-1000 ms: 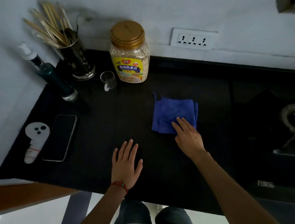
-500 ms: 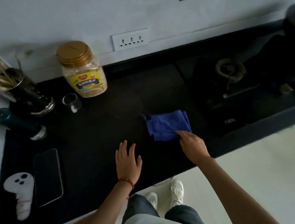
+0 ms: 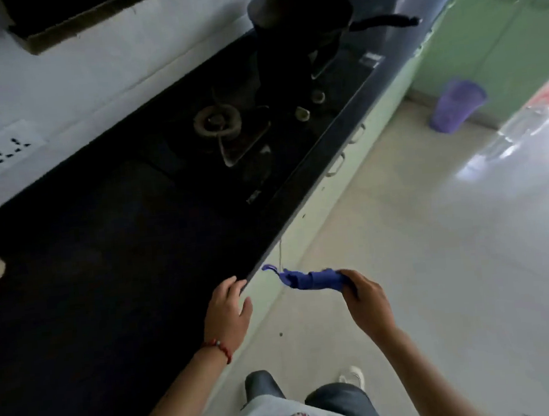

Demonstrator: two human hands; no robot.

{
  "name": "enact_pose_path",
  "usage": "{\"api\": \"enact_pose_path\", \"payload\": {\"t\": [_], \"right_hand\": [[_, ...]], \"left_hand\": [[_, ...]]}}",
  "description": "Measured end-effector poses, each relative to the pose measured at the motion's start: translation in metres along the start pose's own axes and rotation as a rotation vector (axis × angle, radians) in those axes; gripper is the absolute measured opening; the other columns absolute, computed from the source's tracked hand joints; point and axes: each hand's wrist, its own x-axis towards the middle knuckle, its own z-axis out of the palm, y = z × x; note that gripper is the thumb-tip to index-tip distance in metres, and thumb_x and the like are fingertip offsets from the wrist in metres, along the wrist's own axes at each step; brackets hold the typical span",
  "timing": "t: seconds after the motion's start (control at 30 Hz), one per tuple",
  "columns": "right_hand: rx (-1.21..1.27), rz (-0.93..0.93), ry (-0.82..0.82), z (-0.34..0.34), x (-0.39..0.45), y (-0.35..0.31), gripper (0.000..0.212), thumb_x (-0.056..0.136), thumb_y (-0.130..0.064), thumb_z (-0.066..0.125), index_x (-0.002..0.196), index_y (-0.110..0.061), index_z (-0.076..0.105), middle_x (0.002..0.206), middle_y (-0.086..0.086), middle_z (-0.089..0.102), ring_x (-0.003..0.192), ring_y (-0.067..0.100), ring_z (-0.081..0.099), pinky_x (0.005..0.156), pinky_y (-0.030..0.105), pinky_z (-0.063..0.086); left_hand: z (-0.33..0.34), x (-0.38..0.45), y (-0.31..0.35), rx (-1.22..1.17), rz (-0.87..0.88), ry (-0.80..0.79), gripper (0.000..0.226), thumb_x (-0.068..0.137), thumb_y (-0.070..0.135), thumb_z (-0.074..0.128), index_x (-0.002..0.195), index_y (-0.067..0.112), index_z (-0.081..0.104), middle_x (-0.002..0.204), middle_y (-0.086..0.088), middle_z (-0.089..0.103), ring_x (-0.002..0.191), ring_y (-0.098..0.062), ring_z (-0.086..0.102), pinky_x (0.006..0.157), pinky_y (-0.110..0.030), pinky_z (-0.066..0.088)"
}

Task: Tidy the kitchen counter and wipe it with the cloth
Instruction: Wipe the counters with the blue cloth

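While the right hand (image 3: 367, 302) curls its fingers (image 3: 349, 280) round one end of the bunched blue cloth (image 3: 311, 279), held off the counter (image 3: 106, 254) above the floor (image 3: 435, 261), the left hand (image 3: 228, 310) rests on the counter's front edge, fingers relaxed and empty.

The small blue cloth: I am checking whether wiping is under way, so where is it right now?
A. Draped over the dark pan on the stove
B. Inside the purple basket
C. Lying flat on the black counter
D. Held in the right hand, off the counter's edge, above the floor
D: the right hand grips the bunched small blue cloth beyond the front edge of the black counter, over the pale floor.
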Motion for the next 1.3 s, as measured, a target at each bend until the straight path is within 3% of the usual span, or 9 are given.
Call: {"api": "enact_pose_path", "payload": {"t": [0.23,0.3,0.4,0.57,0.67,0.73,0.93,1.13,1.3], "right_hand": [[0.094,0.465,0.052,-0.080,-0.025,0.154,0.027,0.087,-0.006,0.043,0.104,-0.009,0.063,0.082,0.006,0.063,0.074,0.024,0.056,0.064,0.028,0.039],[0.116,0.561,0.091,-0.101,-0.032,0.190,0.026,0.086,-0.006,0.043,0.102,-0.007,0.064,0.082,0.007,0.062,0.074,0.025,0.055,0.061,0.028,0.039],[0.141,0.694,0.145,-0.128,-0.045,0.239,0.024,0.087,-0.005,0.044,0.102,-0.004,0.063,0.083,0.011,0.062,0.075,0.027,0.055,0.063,0.030,0.038],[0.210,0.857,0.221,-0.167,-0.043,0.293,0.022,0.087,-0.007,0.043,0.098,-0.006,0.062,0.083,0.010,0.058,0.077,0.027,0.054,0.063,0.030,0.038],[0.264,0.889,0.224,-0.189,-0.016,0.310,0.017,0.086,-0.006,0.042,0.091,-0.012,0.057,0.085,0.011,0.058,0.078,0.027,0.054,0.063,0.030,0.040],[0.276,0.884,0.231,-0.204,0.010,0.320,0.016,0.086,-0.006,0.041,0.088,-0.014,0.055,0.083,0.010,0.058,0.077,0.026,0.053,0.060,0.029,0.039],[0.293,0.887,0.283,-0.258,0.104,0.350,0.017,0.086,-0.005,0.042,0.085,-0.014,0.056,0.080,0.009,0.059,0.071,0.022,0.052,0.054,0.025,0.037],[0.300,0.901,0.350,-0.321,0.190,0.373,0.017,0.085,-0.004,0.042,0.082,-0.012,0.056,0.076,0.008,0.058,0.067,0.021,0.051,0.052,0.023,0.036],[0.289,0.887,0.389,-0.366,0.249,0.403,0.017,0.088,-0.004,0.042,0.084,-0.013,0.055,0.079,0.009,0.058,0.071,0.024,0.053,0.053,0.024,0.038]], "left_hand": [[0.083,0.016,0.104,0.039,0.062,-0.266,0.074,0.070,0.048,0.022,0.111,0.002,0.062,0.121,-0.016,0.058,0.115,-0.029,0.053,0.100,-0.035,0.042],[0.104,0.023,0.121,0.025,-0.018,-0.371,0.060,0.078,0.044,0.035,0.112,0.002,0.061,0.120,-0.016,0.059,0.113,-0.029,0.054,0.099,-0.032,0.041],[0.138,0.036,0.143,-0.022,-0.156,-0.429,0.027,0.088,0.014,0.053,0.109,0.001,0.062,0.117,-0.018,0.063,0.109,-0.030,0.057,0.093,-0.031,0.042],[0.180,0.057,0.174,-0.082,-0.343,-0.499,0.024,0.086,0.021,0.056,0.095,0.002,0.067,0.104,-0.020,0.069,0.099,-0.032,0.062,0.084,-0.033,0.045],[0.208,0.090,0.180,-0.177,-0.470,-0.511,0.025,0.064,0.036,0.050,0.064,0.015,0.061,0.083,-0.018,0.066,0.079,-0.024,0.059,0.070,-0.034,0.043],[0.231,0.119,0.179,-0.203,-0.528,-0.491,0.023,0.059,0.036,0.046,0.058,0.016,0.057,0.073,-0.014,0.060,0.073,-0.021,0.053,0.068,-0.031,0.037],[0.266,0.195,0.241,-0.218,-0.587,-0.507,0.021,0.073,0.028,0.056,0.058,0.015,0.055,0.072,-0.014,0.059,0.070,-0.023,0.052,0.062,-0.028,0.037],[0.330,0.302,0.313,-0.155,-0.510,-0.615,0.021,0.056,0.032,0.047,0.051,0.014,0.056,0.056,-0.010,0.056,0.066,-0.023,0.050,0.064,-0.030,0.035],[0.352,0.386,0.445,-0.203,-0.345,-0.636,0.022,0.080,0.030,0.054,0.062,0.017,0.057,0.076,-0.011,0.061,0.074,-0.022,0.055,0.069,-0.029,0.039]]}}
